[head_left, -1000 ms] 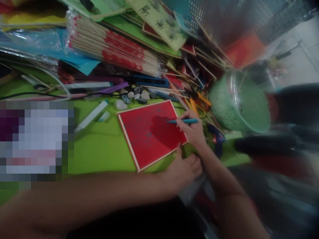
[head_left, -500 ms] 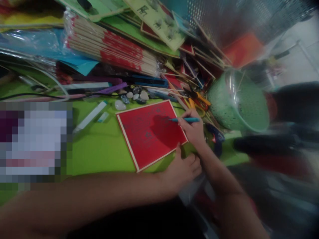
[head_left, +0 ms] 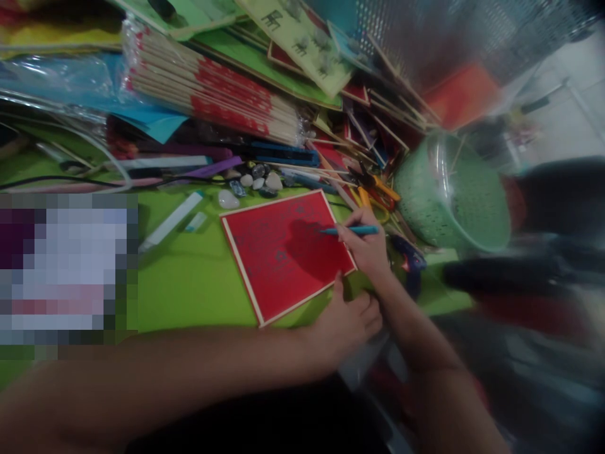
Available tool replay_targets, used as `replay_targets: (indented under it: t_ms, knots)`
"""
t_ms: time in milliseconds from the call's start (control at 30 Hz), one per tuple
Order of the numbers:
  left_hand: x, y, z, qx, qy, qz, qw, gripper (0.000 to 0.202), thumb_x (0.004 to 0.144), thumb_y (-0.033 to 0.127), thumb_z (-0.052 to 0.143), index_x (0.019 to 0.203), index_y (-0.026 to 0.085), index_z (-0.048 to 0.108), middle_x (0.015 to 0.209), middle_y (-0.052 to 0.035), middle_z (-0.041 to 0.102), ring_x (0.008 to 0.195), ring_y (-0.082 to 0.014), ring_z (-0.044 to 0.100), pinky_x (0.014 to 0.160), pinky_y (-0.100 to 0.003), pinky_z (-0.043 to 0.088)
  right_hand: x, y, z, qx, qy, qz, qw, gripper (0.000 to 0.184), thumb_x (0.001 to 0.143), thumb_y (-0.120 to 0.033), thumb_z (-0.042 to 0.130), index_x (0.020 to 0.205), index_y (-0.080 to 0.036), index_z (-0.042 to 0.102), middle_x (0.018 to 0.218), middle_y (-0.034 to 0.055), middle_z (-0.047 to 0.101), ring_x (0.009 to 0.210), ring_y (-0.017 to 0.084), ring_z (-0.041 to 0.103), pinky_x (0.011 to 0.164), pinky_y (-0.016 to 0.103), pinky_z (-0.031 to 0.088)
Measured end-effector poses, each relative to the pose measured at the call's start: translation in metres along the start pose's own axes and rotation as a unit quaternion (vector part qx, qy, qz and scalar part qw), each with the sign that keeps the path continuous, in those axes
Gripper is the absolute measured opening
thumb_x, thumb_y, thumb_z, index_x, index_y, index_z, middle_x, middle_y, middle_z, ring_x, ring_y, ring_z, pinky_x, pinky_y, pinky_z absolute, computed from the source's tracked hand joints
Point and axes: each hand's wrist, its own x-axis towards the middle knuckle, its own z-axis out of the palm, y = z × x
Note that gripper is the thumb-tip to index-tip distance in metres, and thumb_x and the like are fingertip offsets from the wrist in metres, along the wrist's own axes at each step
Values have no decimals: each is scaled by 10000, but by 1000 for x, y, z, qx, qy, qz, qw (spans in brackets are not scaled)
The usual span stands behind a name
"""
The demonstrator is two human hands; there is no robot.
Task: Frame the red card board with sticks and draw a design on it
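Note:
A blue pen [head_left: 357,230] is pinched in my right hand [head_left: 369,243], its tip over the right part of a red sheet [head_left: 265,277] with pale wooden strips along its edges. Faint dark drawn marks, one of them star-like, cover the upper and middle part of the sheet. The hand's shadow falls beside the tip; whether the tip touches is too blurred to say. My left hand [head_left: 350,321] rests at the sheet's lower right corner, thumb stretched to its edge and fingers loosely bent on the green table [head_left: 184,296], holding nothing.
Small stones [head_left: 258,180] lie behind the sheet, near a white marker-like tube [head_left: 174,217]. Bundled sticks [head_left: 212,88] in plastic lie farther back. Orange-handled scissors [head_left: 378,189] and a green basket [head_left: 444,195] stand to the right. A pixelated patch hides the left side.
The pen and my right hand have shifted very slightly downward over the red sheet. My left hand and the sheet stay where they were.

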Motion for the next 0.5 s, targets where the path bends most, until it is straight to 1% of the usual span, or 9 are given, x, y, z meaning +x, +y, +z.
replay_targets:
  t_ms: [200,400,500]
  knots:
    - [1,0,1,3,0,-1,1000,360,1057,249,520,1397,243,640,1406,-99,627,1240,-280,510,1032,-668,496,-3,3,0,47,-34,12,998,159,882,-292,711,800,-238,586,656,-54,598,566,111,522,546,280,430]
    - [0,0,1,-2,1,5,1000,366,1064,249,501,1404,248,638,1416,-105,626,1268,-286,504,1037,-689,496,-5,8,0,74,-48,29,996,152,868,-298,737,813,-234,611,675,-47,624,591,112,542,536,264,437]
    - [-1,0,2,-2,5,-2,1000,360,1074,242,477,1396,248,638,1412,-89,630,1270,-272,506,1026,-670,515,-5,6,0,79,-45,33,995,167,870,-318,744,814,-232,612,667,-51,627,580,109,543,532,263,441]
